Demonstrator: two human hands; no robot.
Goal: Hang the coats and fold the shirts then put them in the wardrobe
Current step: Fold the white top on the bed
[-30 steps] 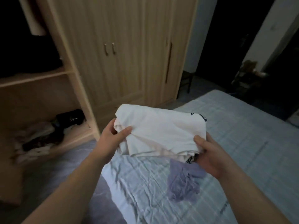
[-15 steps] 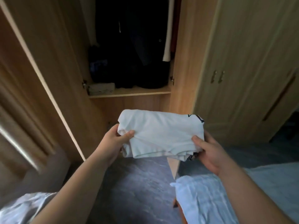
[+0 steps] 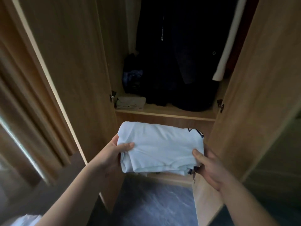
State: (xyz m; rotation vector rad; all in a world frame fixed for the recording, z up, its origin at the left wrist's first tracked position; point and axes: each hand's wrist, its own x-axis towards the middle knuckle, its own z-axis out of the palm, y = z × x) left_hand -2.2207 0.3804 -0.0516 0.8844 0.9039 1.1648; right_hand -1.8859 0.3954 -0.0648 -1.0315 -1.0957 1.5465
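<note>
A folded white shirt (image 3: 161, 149) with dark trim at its right corner is held level in front of the open wardrobe (image 3: 78, 62). My left hand (image 3: 112, 154) grips its left edge, thumb on top. On the right edge, my right hand (image 3: 210, 167) holds it the same way, fingers underneath. The shirt hangs just below the wooden shelf (image 3: 166, 114). Dark coats (image 3: 175, 59) hang inside above that shelf.
A small folded pale garment (image 3: 131, 102) lies at the shelf's left end beside a dark bundle (image 3: 132, 75). Both wardrobe doors (image 3: 257, 95) stand open on either side. A white garment (image 3: 228, 46) hangs at the right. Dark floor (image 3: 151, 203) lies below.
I have turned from the bed to face the open wardrobe and come closer. The shirt, gripped the same way, now sits nearer the shelf.
</note>
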